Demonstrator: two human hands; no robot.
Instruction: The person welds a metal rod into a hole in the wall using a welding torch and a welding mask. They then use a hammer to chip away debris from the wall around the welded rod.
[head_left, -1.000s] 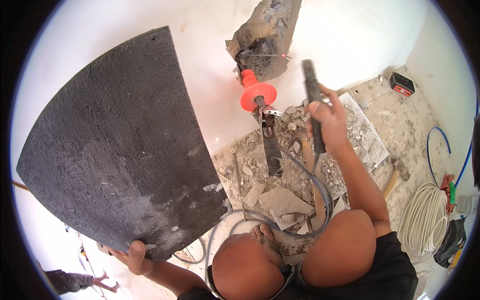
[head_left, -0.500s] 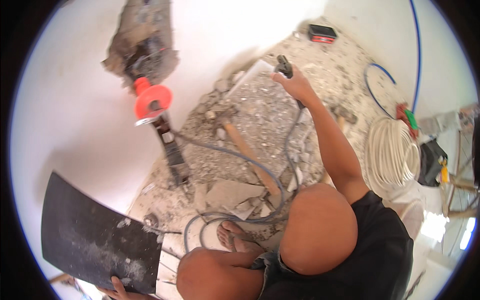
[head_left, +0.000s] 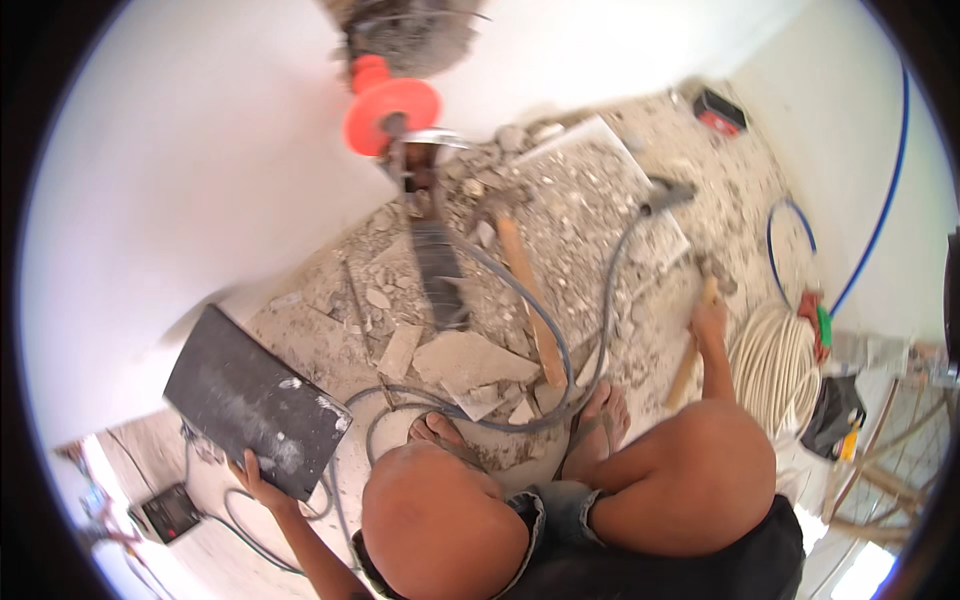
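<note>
In the head view my left forearm [head_left: 315,545] slants up and leftward from the lower edge, and my left hand [head_left: 262,482] is to the left of the rubble pile [head_left: 580,215], on its near side. That hand is partly closed, its thumb raised against the face of a black sheet [head_left: 255,400] and its fingers mostly hidden behind the lower edge; the sheet tilts, clear of the pile. My right forearm [head_left: 718,375] reaches up past my right knee [head_left: 690,480], and my right hand [head_left: 709,318] is down to the right of the pile, curled round the wooden handle of a hammer [head_left: 683,378]. Its fingers look closed on it, though I cannot tell how tightly. The hammer is just beside the pile, its head pointing away from me. On the pile's right side lies a blurred dark handle [head_left: 668,197], its grey cable [head_left: 605,300] running back toward me. A coil of white cable [head_left: 772,365] sits right of the pile, past the hammer.
</note>
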